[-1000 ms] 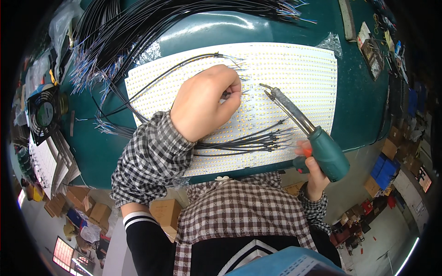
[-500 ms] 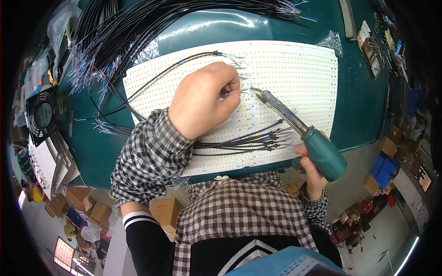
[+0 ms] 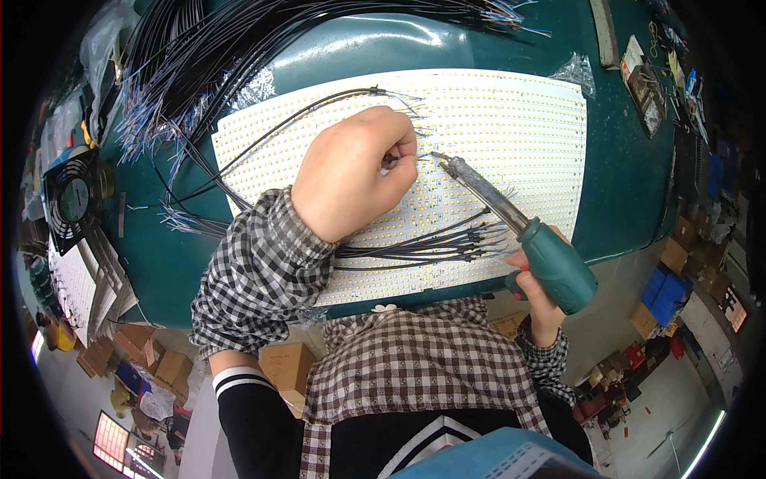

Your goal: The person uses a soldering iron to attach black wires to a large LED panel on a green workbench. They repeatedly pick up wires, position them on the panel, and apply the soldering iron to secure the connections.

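A white LED board (image 3: 519, 128) dotted with rows of small yellow chips lies on the green tabletop. Over its middle, my left hand (image 3: 355, 172) is closed in a pinch on a black cable (image 3: 388, 161); its thin wire end pokes out past the fingertips. My right hand (image 3: 540, 299) grips a green-handled soldering iron (image 3: 557, 267), pointing up and left. The iron's tip is at the wire end, though contact is too small to tell. Several cut black cables (image 3: 435, 247) lie on the near part of the board, and another cable (image 3: 319, 101) arcs across its far left.
A big bundle of black cables (image 3: 239, 36) with bared coloured ends covers the far left of the table. At the left edge stand a small fan (image 3: 73, 198) and a stack of boards (image 3: 88, 275). A grimy small box (image 3: 645, 100) sits at far right.
The soldering iron has shifted slightly to the left, its tip closer to my left fingertips. My left hand has stayed almost still.
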`<state>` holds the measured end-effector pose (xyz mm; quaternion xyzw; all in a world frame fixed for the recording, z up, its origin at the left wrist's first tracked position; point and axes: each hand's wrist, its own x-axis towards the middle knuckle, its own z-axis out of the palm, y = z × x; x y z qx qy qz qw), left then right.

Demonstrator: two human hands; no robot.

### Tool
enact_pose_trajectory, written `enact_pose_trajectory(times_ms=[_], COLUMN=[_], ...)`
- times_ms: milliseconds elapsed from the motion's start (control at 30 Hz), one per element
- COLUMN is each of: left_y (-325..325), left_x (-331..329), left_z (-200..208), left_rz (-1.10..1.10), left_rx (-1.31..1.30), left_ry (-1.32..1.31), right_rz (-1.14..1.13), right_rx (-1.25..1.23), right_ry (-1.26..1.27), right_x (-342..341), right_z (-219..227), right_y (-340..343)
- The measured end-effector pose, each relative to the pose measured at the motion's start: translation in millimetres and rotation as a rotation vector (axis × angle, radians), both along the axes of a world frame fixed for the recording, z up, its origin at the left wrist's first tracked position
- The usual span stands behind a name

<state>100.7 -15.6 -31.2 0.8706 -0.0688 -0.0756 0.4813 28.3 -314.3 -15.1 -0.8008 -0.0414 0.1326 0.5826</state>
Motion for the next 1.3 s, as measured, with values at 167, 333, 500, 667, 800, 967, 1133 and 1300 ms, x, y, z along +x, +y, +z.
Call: enact_pose_trajectory(times_ms=[167, 333, 500, 667, 800, 967, 1133, 1300], left_y=[1.0, 1.2, 1.7, 1.6, 2.4, 5.1, -44.7, -50.6], left_x=[-0.8, -0.9, -1.0, -1.1, -4.6, -24.3, -45.1, -40.5], left_z=[-2.2, -1.9, -2.2, -2.2, 4.3, 24.9, 27.7, 12.4], left_rz=[-0.014, -0.017, -0.02, -0.026, -0.047, -0.005, -0.136, -0.115], left_rx=[-0.001, -0.002, 0.003, 0.01, 0.092, 0.541, 0.067, 0.152], left_ry=[0.003, 0.013, 0.002, 0.002, 0.008, -0.402, -0.098, -0.121], right_rz=[0.045, 0.039, 0.066, -0.077, -0.056, -0.146, -0.232, -0.154], right_rx=[-0.074, -0.045, -0.072, 0.027, -0.025, 0.014, 0.091, 0.134], right_ry=[-0.083, -0.028, -0.091, 0.035, -0.021, -0.034, -0.056, -0.185], right_x=[1.3, -0.8, 1.9, -0.6, -6.0, -5.8, -5.4, -9.2], right_z=[-1.0, 0.5, 0.5, 4.8, -1.9, 6.1, 2.0, -2.8], right_y=[-0.1, -4.6, -6.3, 3.2, -7.7, -6.3, -5.3, -19.9])
